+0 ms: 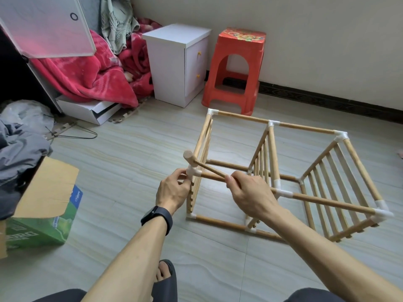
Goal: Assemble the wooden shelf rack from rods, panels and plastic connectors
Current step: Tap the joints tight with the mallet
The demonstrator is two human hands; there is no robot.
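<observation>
Head view: left hand point(172, 190) pinches the rack's near-left plastic connector point(194, 172), steadying it; right hand point(250, 192) grips the mallet point(189, 158) handle, apparently to tap it home

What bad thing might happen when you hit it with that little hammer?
The mallet head sits right above the white connector that the left hand pinches, so a swing might hit those fingers. The rack rests on smooth floor tiles, so a knock may make it slide.
</observation>
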